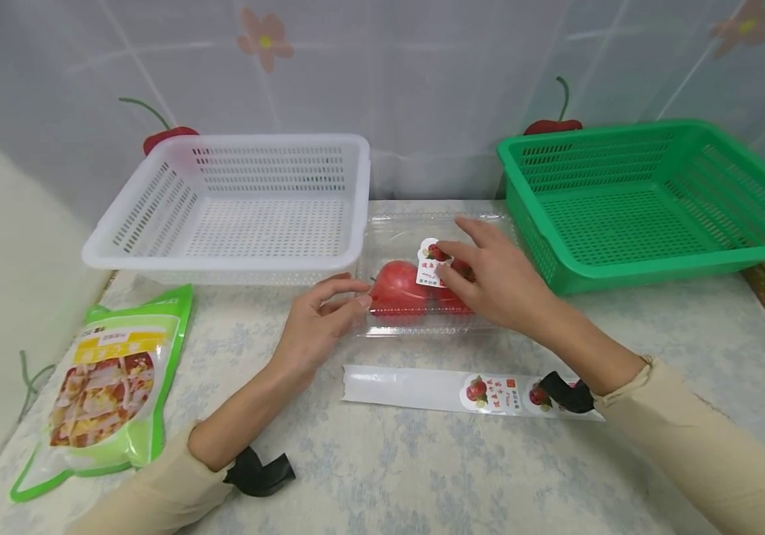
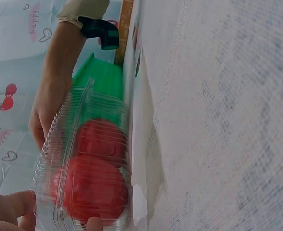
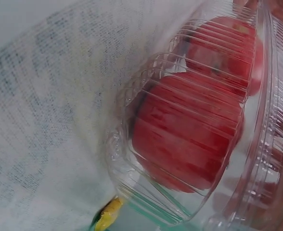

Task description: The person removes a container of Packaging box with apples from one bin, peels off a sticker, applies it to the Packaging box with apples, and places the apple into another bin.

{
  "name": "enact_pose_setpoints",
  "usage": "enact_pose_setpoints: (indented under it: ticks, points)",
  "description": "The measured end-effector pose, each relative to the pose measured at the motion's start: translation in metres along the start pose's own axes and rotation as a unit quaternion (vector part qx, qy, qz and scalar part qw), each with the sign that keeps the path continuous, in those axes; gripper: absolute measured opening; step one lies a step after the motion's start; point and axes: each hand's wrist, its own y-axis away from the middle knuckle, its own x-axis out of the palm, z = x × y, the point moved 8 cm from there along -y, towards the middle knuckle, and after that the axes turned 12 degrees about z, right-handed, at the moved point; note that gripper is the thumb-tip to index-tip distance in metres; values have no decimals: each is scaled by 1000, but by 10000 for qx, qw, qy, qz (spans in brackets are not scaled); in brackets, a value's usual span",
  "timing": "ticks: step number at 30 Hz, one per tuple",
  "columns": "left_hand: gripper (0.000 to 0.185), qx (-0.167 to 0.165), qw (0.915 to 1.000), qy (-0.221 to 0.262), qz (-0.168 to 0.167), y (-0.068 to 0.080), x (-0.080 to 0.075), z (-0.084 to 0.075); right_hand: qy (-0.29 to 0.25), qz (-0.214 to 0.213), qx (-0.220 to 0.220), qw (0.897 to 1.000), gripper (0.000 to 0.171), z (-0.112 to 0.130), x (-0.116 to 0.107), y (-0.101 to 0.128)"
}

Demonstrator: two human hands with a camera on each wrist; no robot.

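Note:
A clear plastic clamshell box (image 1: 422, 223) lies on the table between two baskets, with two red round fruits (image 1: 397, 291) inside. My left hand (image 1: 356, 293) grips its left end, thumb below and fingers above; the left wrist view shows those fingertips (image 2: 14, 207) on the box (image 2: 83, 120). My right hand (image 1: 441, 261) rests on the lid, with thumb and forefinger touching a white sticker (image 1: 428, 272). The right wrist view looks through the ribbed box (image 3: 132, 183) at the fruit (image 3: 189, 139). A torn label strip (image 1: 422, 388) lies in front of the box.
A white slotted basket (image 1: 242, 208) stands at the back left and a green one (image 1: 650, 200) at the back right. A green snack bag (image 1: 115, 386) lies flat at the front left. A curtain hangs behind the table.

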Motion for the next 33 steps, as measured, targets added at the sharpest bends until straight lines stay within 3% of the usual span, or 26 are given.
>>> enact_pose_setpoints:
  ticks: [7,15,19,23,28,33]
  points:
    - [28,15,10000,-58,-37,2,-1,0,-145,-117,14,9998,36,2,-1,1]
    - [28,28,10000,-33,-25,2,0,-1,305,769,266,9962,51,-1,10,-3]
    - [28,53,10000,-62,-48,1,0,-2,451,888,316,9945,53,-1,12,-5]
    - [28,103,9999,-97,-11,1,1,-2,249,420,279,9984,49,-1,6,-4]
    - [27,127,9998,-178,-4,1,1,-2,106,-441,-125,9989,32,5,-6,-1]
    - [28,166,9997,-189,1,1,1,-1,163,-699,-465,9963,28,11,-9,2]
